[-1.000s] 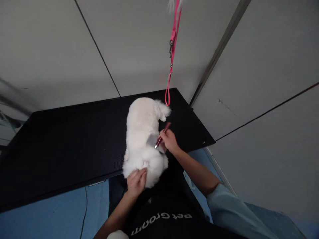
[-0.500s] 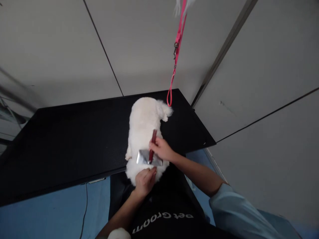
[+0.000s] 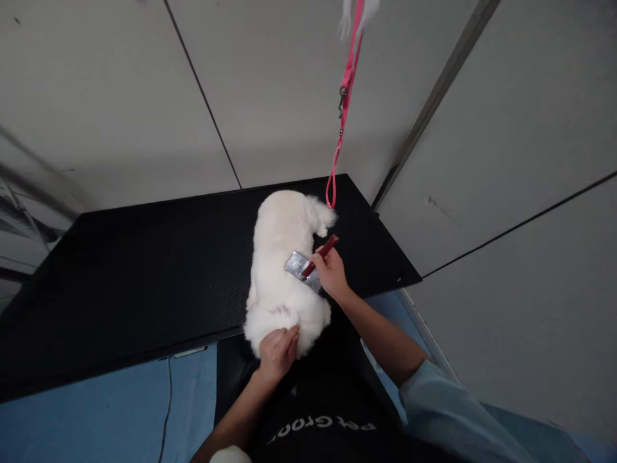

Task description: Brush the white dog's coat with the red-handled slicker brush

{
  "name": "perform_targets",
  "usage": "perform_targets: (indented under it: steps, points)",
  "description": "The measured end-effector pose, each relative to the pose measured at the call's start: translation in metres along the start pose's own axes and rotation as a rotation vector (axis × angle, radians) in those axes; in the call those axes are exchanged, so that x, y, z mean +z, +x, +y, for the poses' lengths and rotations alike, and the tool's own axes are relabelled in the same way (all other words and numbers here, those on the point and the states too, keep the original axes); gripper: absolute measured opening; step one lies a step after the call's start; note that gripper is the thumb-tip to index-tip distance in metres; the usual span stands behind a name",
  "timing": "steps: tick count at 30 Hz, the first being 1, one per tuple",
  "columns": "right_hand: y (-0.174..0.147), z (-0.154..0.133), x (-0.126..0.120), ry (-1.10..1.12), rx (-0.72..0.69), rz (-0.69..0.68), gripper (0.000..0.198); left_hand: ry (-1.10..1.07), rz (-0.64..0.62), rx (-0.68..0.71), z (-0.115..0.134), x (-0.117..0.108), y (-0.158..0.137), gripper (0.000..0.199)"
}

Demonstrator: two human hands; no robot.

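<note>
A white, short-trimmed dog [image 3: 277,238] is on the black table top, its rear end toward me and fluffier than its back. My right hand [image 3: 333,275] is wrapped round the red handle of a slicker brush [image 3: 295,264]. The brush's shiny metal plate lies tilted over the right side of the dog's lower back; its pins are hidden underneath. At the dog's rear, my left hand [image 3: 278,354] is closed, pinching white fur between thumb and fingers. Whether the tail is in that pinch I cannot tell. A pinkish patch shows in the fur just above it.
The black grooming table [image 3: 154,270] stands against grey wall panels [image 3: 289,96]. A pink leash loop [image 3: 331,186] with a metal clip hangs down by the dog's far end. My black apron [image 3: 328,392] touches the table's near edge. A cable [image 3: 167,405] hangs at lower left.
My right hand has carried the slicker brush up and to the right, off the dog's rear, and turned it. The pinkish patch is now uncovered. My left hand has stayed at the rear.
</note>
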State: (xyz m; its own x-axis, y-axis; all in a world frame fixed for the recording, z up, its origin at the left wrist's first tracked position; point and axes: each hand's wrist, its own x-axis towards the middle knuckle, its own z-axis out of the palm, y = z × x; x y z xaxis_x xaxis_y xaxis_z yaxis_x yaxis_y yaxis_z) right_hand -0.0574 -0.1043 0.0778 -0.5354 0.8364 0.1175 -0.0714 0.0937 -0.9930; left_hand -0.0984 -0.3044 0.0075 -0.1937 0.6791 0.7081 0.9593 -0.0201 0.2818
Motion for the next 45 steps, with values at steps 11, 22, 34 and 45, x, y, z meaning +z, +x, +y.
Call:
perform_targets:
  steps: [11,22,34,45]
  points:
    - [0.009,-0.019,0.007,-0.113,-0.072,-0.112,0.016,0.015,0.016,0.015,0.005,0.004,0.002,0.015]
    - [-0.002,-0.010,0.004,-0.029,0.052,-0.266,0.018,-0.010,0.013,0.036,-0.004,-0.001,-0.008,0.019]
    - [0.004,-0.006,-0.003,-0.011,0.071,-0.029,0.022,0.044,-0.005,-0.034,-0.029,-0.004,-0.014,0.012]
    - [0.014,-0.028,-0.011,-0.166,-0.062,0.021,0.013,0.046,0.008,-0.021,0.001,0.019,-0.013,0.028]
